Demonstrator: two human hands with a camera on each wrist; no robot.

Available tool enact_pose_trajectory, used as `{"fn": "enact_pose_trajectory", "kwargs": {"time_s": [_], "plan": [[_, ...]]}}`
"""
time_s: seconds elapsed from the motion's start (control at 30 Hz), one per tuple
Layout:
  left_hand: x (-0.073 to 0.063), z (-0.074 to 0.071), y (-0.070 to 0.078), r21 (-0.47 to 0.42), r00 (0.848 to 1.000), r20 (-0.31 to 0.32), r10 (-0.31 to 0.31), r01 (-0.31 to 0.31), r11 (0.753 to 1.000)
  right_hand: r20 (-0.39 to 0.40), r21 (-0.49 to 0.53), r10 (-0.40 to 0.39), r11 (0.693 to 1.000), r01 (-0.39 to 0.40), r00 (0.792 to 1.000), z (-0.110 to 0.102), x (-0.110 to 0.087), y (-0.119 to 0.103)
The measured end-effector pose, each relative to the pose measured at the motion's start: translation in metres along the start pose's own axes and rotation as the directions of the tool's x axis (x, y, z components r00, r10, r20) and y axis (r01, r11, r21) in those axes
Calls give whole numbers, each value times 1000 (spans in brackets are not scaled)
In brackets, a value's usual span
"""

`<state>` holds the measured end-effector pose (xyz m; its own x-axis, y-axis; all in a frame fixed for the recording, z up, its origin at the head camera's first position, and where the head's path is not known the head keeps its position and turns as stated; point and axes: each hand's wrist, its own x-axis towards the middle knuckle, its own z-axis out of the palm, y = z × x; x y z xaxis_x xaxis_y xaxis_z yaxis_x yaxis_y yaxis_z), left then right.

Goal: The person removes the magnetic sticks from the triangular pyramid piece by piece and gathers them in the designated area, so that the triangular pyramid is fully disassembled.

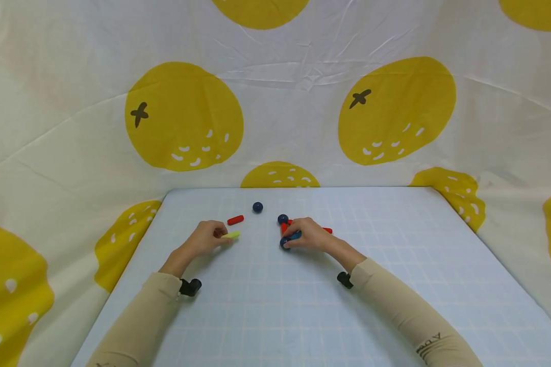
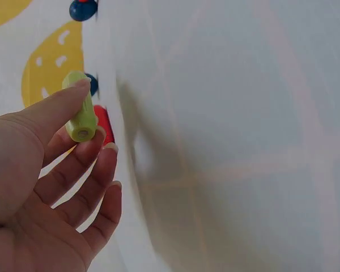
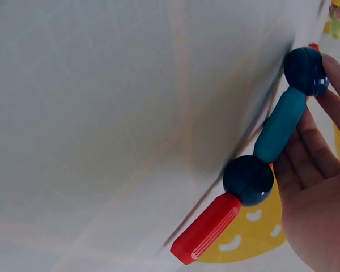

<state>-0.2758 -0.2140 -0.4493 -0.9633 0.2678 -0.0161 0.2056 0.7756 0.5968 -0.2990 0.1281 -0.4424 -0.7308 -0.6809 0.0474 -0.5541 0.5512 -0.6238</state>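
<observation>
My left hand [image 1: 205, 237] pinches a yellow-green rod [image 2: 82, 116] between thumb and fingers, above the tabletop; a small metal disc shows in the rod's end. My right hand [image 1: 311, 234] grips a dark blue ball [image 3: 305, 71] with thumb and fingertips. From that ball runs a teal rod [image 3: 280, 126], joined to a second dark blue ball [image 3: 248, 180], which bears a red rod [image 3: 206, 228]. In the head view, another red rod [image 1: 283, 229] links the gripped ball to a far dark blue ball [image 1: 282, 219]. The hand hides part of this joined shape.
A loose red rod [image 1: 235, 219] lies just beyond my left hand, with a single dark blue ball [image 1: 257, 207] farther back. The pale checked tabletop [image 1: 257, 316] ends at a hanging cloth [image 1: 289, 112] with yellow fruit prints.
</observation>
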Motion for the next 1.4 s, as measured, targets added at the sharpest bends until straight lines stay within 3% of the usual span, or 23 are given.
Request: {"fn": "enact_pose_trajectory", "kwargs": {"time_s": [0.47,0.77,1.03,1.23,1.4], "plan": [[7,-7,-19,27,1000,-18,12,-12,1000,0,-10,11,1000,-11,1000,2,0,3],[16,-8,-16,47,998,12,-64,64,997,-1,-4,13,1000,-13,1000,4,0,2],[20,-9,-22,61,999,25,-21,20,998,-16,-25,24,999,-24,1000,5,0,-4],[21,-12,-22,64,999,44,16,-19,998,-24,-120,35,992,-37,999,6,0,-10],[22,-14,-22,61,998,62,10,-14,998,6,-170,58,984,-56,998,2,-1,-16]]}}
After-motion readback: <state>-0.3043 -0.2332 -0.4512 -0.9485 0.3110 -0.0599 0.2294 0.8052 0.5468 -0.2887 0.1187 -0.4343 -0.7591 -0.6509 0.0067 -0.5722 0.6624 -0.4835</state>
